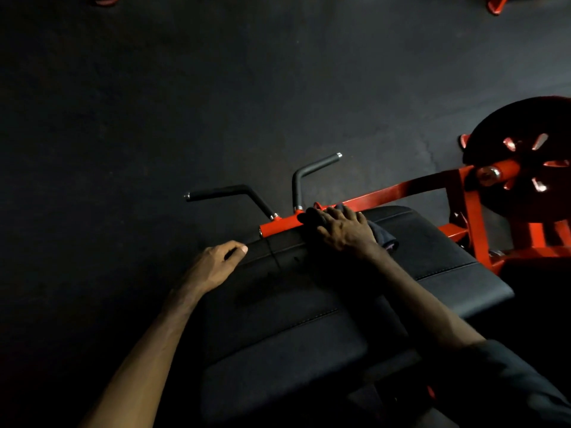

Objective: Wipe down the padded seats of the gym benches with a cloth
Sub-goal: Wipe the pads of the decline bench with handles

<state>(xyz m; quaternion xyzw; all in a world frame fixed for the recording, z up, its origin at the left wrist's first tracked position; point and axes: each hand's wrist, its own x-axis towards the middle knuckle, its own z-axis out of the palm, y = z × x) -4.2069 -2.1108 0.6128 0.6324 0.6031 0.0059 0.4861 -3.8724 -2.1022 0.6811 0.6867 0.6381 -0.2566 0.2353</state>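
Seen from above in a dim gym, a person leans over a black padded bench (324,304) whose pad is divided by stitched seams. The right hand (343,230) lies flat with fingers spread and fairly straight, pressing a dark cloth (384,237) onto the far end of the pad; a bunched part of the cloth shows at the right of the hand, and more of it sticks out past the fingertips by the red bar. The left hand (216,264) rests at the left edge of the same far end, its fingers curled over the side of the pad and the thumb lying on top, so it grips the pad's edge. Just beyond the pad runs a red metal crossbar (279,225), from which two bent black handles (312,171) rise and angle outward. To the right, a red frame (469,211) carries a black weight plate (525,156) with red showing through its slots. The floor (185,88) all around is dark rubber. A dark sleeve (506,384) covers the right upper arm at the bottom right.
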